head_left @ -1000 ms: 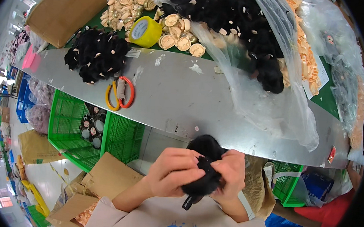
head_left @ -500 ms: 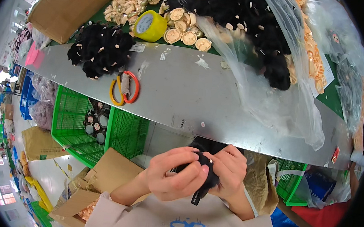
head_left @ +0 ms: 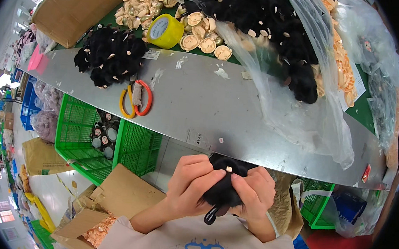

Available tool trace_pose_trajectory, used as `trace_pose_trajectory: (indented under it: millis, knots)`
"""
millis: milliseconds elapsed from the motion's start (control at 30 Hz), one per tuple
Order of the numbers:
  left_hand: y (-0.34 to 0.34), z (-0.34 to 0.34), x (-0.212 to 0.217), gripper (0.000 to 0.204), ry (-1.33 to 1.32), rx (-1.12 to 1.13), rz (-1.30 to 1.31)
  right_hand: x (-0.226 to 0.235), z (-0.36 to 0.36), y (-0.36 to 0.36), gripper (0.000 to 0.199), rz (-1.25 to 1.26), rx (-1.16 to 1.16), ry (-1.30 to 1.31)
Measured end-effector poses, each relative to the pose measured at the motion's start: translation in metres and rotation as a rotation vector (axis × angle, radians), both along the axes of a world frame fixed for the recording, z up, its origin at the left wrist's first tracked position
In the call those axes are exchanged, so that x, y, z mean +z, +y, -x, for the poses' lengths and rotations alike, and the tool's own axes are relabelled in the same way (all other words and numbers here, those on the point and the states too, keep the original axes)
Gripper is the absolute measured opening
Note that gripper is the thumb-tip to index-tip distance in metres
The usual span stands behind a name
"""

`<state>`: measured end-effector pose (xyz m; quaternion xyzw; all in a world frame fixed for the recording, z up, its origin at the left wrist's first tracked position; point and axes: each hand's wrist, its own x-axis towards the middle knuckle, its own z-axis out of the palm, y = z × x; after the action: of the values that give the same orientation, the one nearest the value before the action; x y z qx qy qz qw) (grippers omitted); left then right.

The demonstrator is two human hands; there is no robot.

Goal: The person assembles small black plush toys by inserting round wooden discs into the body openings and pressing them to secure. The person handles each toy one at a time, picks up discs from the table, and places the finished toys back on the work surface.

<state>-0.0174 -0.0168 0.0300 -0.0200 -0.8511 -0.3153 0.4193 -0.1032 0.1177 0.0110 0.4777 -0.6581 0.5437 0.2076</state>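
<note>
A black furry plush piece [head_left: 222,191] sits between my two hands, close to my chest and below the table edge. A small beige piece [head_left: 229,169] shows on its upper side, and a black loop tag [head_left: 211,215] hangs from its lower end. My left hand [head_left: 191,183] is closed on its left side, thumb near the beige piece. From the right, my right hand [head_left: 254,191] grips it with the thumb pressed close by. My fingertips behind the plush piece are hidden.
On the metal table [head_left: 182,99] lie red-and-yellow-handled scissors [head_left: 135,99], a heap of black plush pieces [head_left: 110,55], a yellow tape roll [head_left: 166,31] and beige plastic face parts [head_left: 207,45]. A clear plastic bag [head_left: 299,119] drapes right. Green crates [head_left: 117,150] and a cardboard box [head_left: 129,189] stand below.
The plush piece has turned between my hands, so its beige piece now faces up near the thumbs. My left hand has shifted up, with its fingers curled behind the piece.
</note>
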Motion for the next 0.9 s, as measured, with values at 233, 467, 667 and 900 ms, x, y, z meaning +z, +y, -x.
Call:
trace_pose_trajectory:
  millis: [233, 467, 667, 900]
  knots:
    - [0.012, 0.008, -0.001, 0.048, -0.22, 0.078, -0.312, -0.01, -0.006, 0.003, 0.035, 0.044, 0.014, -0.501]
    - [0.016, 0.0, -0.011, 0.03, -0.316, -0.285, -0.738, 0.008, -0.006, 0.03, 0.057, 0.108, 0.105, -1.125]
    - [0.016, 0.006, -0.003, 0.011, -0.338, -0.324, -1.046, 0.01, -0.006, 0.026, 0.065, -0.058, 0.104, -1.065]
    - [0.01, 0.004, -0.003, 0.015, -0.449, -0.351, -1.188, 0.008, -0.012, 0.019, 0.06, 0.116, 0.313, -1.484]
